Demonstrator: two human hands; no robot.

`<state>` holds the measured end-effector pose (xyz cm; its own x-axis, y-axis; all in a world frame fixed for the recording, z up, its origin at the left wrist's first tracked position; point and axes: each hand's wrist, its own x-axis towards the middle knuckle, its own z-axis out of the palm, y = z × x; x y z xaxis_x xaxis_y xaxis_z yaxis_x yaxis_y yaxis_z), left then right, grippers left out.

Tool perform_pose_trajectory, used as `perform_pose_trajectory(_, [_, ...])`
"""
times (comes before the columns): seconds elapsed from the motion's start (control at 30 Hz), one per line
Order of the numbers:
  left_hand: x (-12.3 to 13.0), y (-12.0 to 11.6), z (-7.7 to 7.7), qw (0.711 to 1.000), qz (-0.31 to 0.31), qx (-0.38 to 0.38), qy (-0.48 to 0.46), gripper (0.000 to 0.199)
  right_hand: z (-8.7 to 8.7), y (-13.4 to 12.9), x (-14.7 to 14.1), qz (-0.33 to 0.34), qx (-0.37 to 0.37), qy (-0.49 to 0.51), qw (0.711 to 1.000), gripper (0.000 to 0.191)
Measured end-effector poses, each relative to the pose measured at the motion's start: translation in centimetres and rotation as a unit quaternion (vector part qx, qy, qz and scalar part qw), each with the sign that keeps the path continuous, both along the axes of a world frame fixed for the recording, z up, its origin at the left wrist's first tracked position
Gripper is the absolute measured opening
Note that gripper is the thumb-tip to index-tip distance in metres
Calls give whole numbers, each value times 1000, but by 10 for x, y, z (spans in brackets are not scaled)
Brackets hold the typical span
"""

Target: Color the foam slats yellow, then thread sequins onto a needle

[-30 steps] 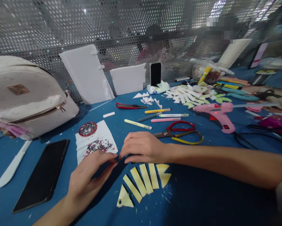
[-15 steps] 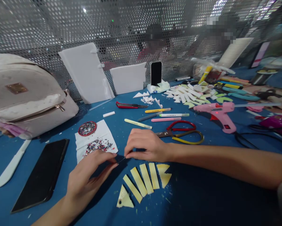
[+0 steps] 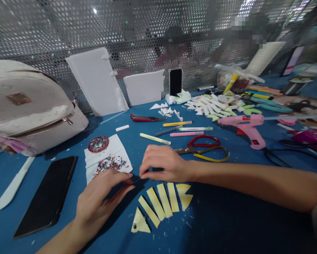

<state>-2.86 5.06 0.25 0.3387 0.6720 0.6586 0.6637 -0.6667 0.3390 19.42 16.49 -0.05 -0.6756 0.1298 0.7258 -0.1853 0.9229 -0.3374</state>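
Observation:
A short, thin wire or thread (image 3: 137,179) spans the small gap between my hands. My right hand (image 3: 165,164) pinches one end of it between thumb and fingertips. My left hand (image 3: 100,197), thumb and fingers close together, holds the other end. Just below lie pale yellow pieces in a fish-like row: a triangular piece with a dark eye (image 3: 140,223), several strips (image 3: 156,204) and a notched tail piece (image 3: 184,197). Behind my left hand, small multicoloured beads (image 3: 112,164) are scattered on white paper (image 3: 121,148), beside a red-rimmed round dish of beads (image 3: 98,144).
Scissors (image 3: 211,155) and several markers (image 3: 155,139) lie beyond my right hand. Farther off are a red box cutter (image 3: 145,118), cut white pieces (image 3: 208,104) and a pink glue gun (image 3: 250,128). At left are a black phone (image 3: 47,197), a white knife (image 3: 14,185) and a backpack (image 3: 34,106).
My left fingertips have shifted very slightly, and the wire between the hands looks a little straighter. The right hand and the yellow pieces stay in place.

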Motion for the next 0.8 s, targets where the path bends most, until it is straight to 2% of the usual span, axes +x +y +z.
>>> perform_pose_trajectory(0.47, [0, 0, 0, 1000, -8, 0, 1, 18, 1, -1, 0, -4, 7, -23, 1000, 16])
perform_pose_trajectory(0.67, [-1, 1, 0, 1000, -7, -5, -1, 20, 1, -1, 0, -15, 7, -62, 998, 19])
perform_pose_trajectory(0.8, [0, 2, 0, 1000, -8, 4, 9, 19, 1, 0, 0, -12, 8, -46, 999, 19])
